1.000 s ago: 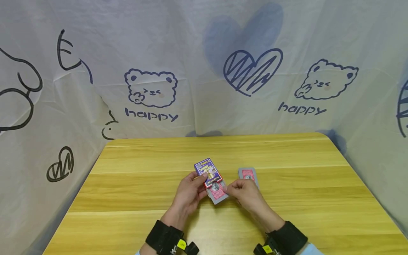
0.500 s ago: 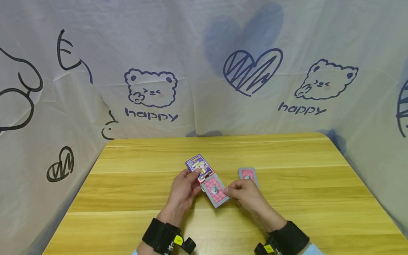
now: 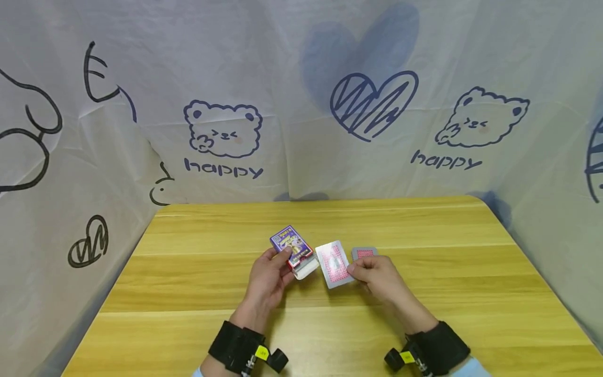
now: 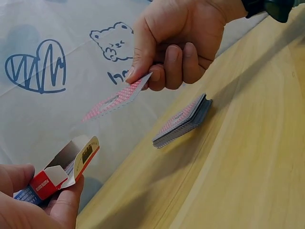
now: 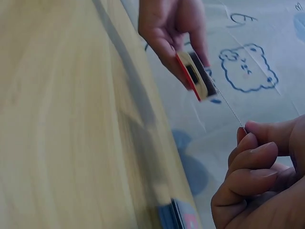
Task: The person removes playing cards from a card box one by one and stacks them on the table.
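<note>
My left hand grips a purple and red card box above the wooden table; the box's flap end is open toward the right. My right hand pinches a few red-backed cards by their right edge, held clear of the box mouth. In the left wrist view the pinched cards hang in the air between the box and a stack of cards. That stack lies face down on the table just behind my right hand. The right wrist view shows the box edge-on.
A white cloth backdrop with bear, heart and "happy" drawings surrounds the table on three sides. The table's far edge meets the cloth. Black wrist straps sit on both forearms.
The cards slid fully out of the box: my right hand drew them to the right toward the stack, while my left hand shifted the box slightly left and up.
</note>
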Available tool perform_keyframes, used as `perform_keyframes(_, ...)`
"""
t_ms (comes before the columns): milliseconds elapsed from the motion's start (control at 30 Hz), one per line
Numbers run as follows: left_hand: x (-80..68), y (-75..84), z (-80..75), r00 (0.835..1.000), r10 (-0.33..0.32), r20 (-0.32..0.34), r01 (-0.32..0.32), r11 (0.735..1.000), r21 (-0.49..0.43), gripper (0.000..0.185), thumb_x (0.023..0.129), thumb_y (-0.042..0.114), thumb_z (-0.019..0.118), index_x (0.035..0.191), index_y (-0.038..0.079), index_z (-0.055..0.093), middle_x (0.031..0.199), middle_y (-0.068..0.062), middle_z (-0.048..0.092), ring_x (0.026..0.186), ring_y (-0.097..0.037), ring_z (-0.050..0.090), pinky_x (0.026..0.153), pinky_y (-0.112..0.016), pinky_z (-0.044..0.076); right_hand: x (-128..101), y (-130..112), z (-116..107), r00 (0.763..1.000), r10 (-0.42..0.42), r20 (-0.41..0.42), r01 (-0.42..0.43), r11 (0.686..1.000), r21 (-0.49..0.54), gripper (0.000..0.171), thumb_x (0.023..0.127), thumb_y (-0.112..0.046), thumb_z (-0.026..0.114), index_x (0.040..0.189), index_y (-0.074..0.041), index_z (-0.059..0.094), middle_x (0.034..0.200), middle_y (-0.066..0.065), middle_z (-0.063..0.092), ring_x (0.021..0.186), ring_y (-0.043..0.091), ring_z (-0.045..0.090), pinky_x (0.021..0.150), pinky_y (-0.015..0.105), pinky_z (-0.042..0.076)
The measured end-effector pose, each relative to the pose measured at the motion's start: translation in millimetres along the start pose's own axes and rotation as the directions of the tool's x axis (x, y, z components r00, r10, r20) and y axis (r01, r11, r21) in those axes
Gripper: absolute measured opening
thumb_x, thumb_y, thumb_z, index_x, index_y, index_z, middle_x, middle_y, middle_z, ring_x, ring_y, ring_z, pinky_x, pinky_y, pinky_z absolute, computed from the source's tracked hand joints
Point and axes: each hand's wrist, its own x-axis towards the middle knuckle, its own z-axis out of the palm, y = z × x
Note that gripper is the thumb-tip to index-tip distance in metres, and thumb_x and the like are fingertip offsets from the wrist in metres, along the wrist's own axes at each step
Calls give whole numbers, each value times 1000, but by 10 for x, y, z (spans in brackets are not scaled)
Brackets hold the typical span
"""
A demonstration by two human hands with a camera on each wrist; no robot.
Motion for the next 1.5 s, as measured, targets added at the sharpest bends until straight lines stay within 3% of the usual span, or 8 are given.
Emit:
perform_keyframes(200, -2, -6, -1, 1000, -10, 7, 10, 1000, 22, 41, 109, 15, 60, 145, -2, 51, 108, -11, 78, 91, -18, 77, 77, -32, 66, 42, 1, -176, 998, 37, -40, -38, 999, -9, 25, 104, -15, 66, 89, 5, 67, 61, -1, 48, 56, 14, 43, 52, 24, 36)
perform_keyframes(533, -7, -17, 6, 999, -30, 25, 29, 998, 49, 43, 108, 18, 62, 146, 0, 52, 115, -13, 77, 92, -18, 76, 77, -31, 66, 117, 81, -498, 994, 90, -65, -99, 983, -156, 29, 106, -16, 62, 83, 2, 66, 61, 0, 48, 55, 15, 41, 50, 26, 35)
perform_keyframes(867, -21, -51, 28, 999, -35, 32, 33, 998, 61, 42, 108, 18, 63, 145, 0, 53, 112, -12, 76, 89, -17, 75, 73, -29, 65, 162, 171, -564, 984, 153, -92, -173, 949, -263, 28, 103, -13, 61, 81, 3, 68, 66, 3, 53, 60, 16, 45, 55, 27, 38)
perform_keyframes(1500, -35, -53, 44, 999, -43, 26, 42, 998, 55, 42, 108, 18, 63, 144, 0, 53, 114, -14, 75, 90, -18, 75, 76, -31, 66, 174, 207, -561, 980, 176, -93, -194, 947, -255, 28, 102, -12, 63, 78, 2, 69, 68, 3, 58, 58, 15, 48, 54, 26, 41)
